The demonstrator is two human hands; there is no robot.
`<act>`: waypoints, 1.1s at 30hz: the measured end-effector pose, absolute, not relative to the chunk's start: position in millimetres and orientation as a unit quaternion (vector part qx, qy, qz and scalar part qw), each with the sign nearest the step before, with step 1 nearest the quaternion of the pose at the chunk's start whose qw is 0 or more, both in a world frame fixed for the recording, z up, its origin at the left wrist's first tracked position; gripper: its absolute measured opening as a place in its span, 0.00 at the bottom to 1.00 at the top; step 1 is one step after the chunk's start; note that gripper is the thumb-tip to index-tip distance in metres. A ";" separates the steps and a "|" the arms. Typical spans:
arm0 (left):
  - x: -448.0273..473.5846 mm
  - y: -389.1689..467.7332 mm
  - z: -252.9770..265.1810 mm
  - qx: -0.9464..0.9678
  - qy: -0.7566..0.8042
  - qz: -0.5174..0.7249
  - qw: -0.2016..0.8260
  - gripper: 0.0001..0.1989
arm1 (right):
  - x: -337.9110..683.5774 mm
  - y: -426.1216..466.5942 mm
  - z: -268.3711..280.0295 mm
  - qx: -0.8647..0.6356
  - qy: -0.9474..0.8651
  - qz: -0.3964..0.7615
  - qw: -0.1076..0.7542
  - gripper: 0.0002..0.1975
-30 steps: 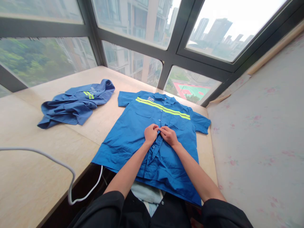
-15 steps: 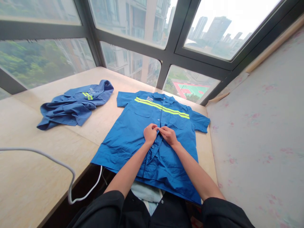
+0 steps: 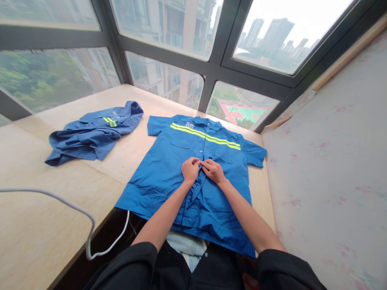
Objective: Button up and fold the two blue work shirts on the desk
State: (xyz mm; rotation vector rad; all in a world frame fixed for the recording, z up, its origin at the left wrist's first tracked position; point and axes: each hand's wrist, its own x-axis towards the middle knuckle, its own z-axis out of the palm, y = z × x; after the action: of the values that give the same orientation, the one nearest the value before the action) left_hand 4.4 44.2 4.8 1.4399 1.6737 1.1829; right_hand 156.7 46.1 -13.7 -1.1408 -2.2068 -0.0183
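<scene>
A bright blue short-sleeved work shirt (image 3: 157, 173) with yellow-green reflective stripes lies flat, front up, on a light wooden counter (image 3: 45, 209). Its hem hangs over the near edge. My left hand (image 3: 190, 170) and my right hand (image 3: 214, 171) meet at the shirt's button placket, mid-chest. Both pinch the fabric edges there, fingertips touching each other. Buttons show along the placket above and below my hands.
A second blue shirt (image 3: 90, 135) lies crumpled on the counter at the left. A white cable (image 3: 87, 225) loops over the counter's near edge. Dark-framed windows (image 3: 211, 68) run along the back. A pale flowered wall (image 3: 329, 173) stands at the right.
Both hands stay pinched at the same spot on the placket. The view has shifted slightly; nothing else moved.
</scene>
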 end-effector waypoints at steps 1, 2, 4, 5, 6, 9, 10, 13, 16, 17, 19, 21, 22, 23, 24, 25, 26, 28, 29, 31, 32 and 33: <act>3.5 43.8 5.1 0.547 0.629 0.452 0.317 0.02 | 156.5 46.1 -13.7 -0.435 -0.841 -0.005 0.322 0.13; 2.6 43.4 5.5 0.549 0.623 0.455 0.322 0.02 | 156.4 46.1 -13.7 -0.436 -0.841 -0.003 0.321 0.13; 0.6 42.9 6.0 0.557 0.610 0.457 0.330 0.03 | 156.5 46.3 -13.9 -0.437 -0.841 0.000 0.320 0.13; -0.3 42.8 6.3 0.563 0.605 0.456 0.331 0.03 | 156.7 46.4 -14.0 -0.437 -0.841 0.002 0.319 0.13; -1.1 42.7 6.6 0.567 0.603 0.453 0.332 0.04 | 156.8 46.6 -14.0 -0.437 -0.841 0.004 0.319 0.13; -3.9 42.0 8.2 0.575 0.600 0.442 0.336 0.05 | 157.4 46.6 -13.4 -0.435 -0.841 0.017 0.320 0.13; -5.3 41.5 8.9 0.580 0.597 0.439 0.339 0.05 | 157.5 46.6 -13.1 -0.434 -0.841 0.022 0.321 0.13; -11.7 38.7 9.7 0.610 0.564 0.429 0.353 0.07 | 157.5 46.1 -11.9 -0.436 -0.840 0.036 0.321 0.13; -19.2 36.3 7.4 0.648 0.519 0.421 0.365 0.14 | 157.5 45.8 -11.2 -0.436 -0.838 0.047 0.324 0.13; -21.1 36.0 5.9 0.653 0.510 0.421 0.368 0.14 | 157.7 45.8 -11.1 -0.436 -0.838 0.049 0.326 0.12; -23.0 36.2 2.7 0.653 0.504 0.426 0.373 0.13 | 158.0 46.0 -11.1 -0.436 -0.838 0.046 0.326 0.12; -22.7 37.0 0.1 0.645 0.507 0.432 0.374 0.13 | 158.4 46.4 -11.4 -0.435 -0.839 0.037 0.324 0.11; -22.0 37.5 -0.7 0.643 0.510 0.432 0.373 0.13 | 158.6 46.7 -11.7 -0.434 -0.840 0.032 0.324 0.10; -21.1 37.9 -1.2 0.642 0.514 0.432 0.371 0.13 | 158.7 47.2 -12.1 -0.433 -0.840 0.028 0.325 0.10; -20.2 38.1 -1.4 0.640 0.518 0.431 0.369 0.14 | 158.8 47.7 -12.7 -0.434 -0.839 0.027 0.327 0.10; -19.4 38.2 -1.3 0.640 0.521 0.429 0.367 0.14 | 158.9 48.4 -13.3 -0.435 -0.837 0.030 0.329 0.10; -18.8 38.2 -1.1 0.639 0.524 0.428 0.366 0.14 | 159.1 49.2 -14.0 -0.436 -0.835 0.038 0.333 0.09; -17.9 37.9 -0.4 0.637 0.531 0.426 0.362 0.14 | 159.4 50.9 -15.4 -0.438 -0.828 0.066 0.344 0.09; -17.6 37.7 0.0 0.635 0.534 0.425 0.361 0.14 | 159.6 51.9 -15.9 -0.438 -0.824 0.085 0.351 0.09; -17.2 37.2 0.6 0.634 0.541 0.422 0.358 0.14 | 160.1 53.4 -16.7 -0.434 -0.816 0.120 0.362 0.09; -17.1 36.9 0.9 0.633 0.543 0.421 0.357 0.14 | 160.4 54.1 -16.9 -0.431 -0.814 0.134 0.366 0.10; -17.0 36.7 1.1 0.633 0.543 0.420 0.356 0.14 | 160.7 54.6 -16.9 -0.428 -0.812 0.146 0.369 0.10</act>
State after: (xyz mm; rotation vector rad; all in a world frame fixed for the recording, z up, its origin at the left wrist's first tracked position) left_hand -17.0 36.7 1.1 1.6356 1.4026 1.0856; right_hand 160.7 54.6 -16.9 -1.0995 -2.0846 0.3741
